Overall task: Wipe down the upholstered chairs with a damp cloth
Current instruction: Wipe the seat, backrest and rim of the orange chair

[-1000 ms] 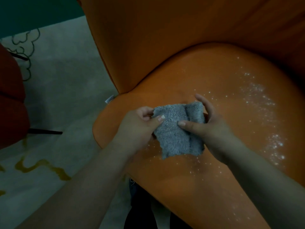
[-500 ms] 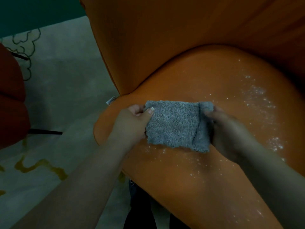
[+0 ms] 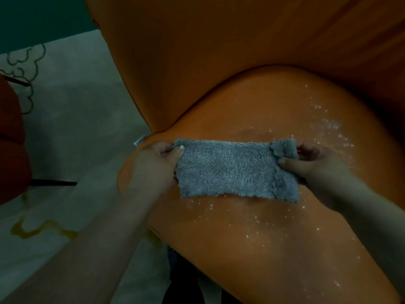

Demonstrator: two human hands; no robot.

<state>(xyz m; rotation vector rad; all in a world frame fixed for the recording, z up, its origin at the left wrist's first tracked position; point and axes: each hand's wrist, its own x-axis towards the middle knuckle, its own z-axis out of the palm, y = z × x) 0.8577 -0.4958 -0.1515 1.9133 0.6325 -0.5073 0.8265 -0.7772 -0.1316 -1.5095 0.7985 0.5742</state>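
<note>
A grey fluffy cloth is stretched out flat just above the seat of an orange upholstered chair. My left hand pinches the cloth's left edge between thumb and fingers. My right hand pinches its right edge, where a strip is still folded over. White specks and droplets are scattered over the seat, thickest to the right of the cloth. The chair's tall orange backrest rises behind.
A dark red chair stands at the left edge with a thin black leg on the pale patterned carpet. A small white tag sticks out at the seat's left seam. Dark clothing shows below the seat.
The cloth was folded small between both hands; my hands have moved apart and spread it out wide over the seat.
</note>
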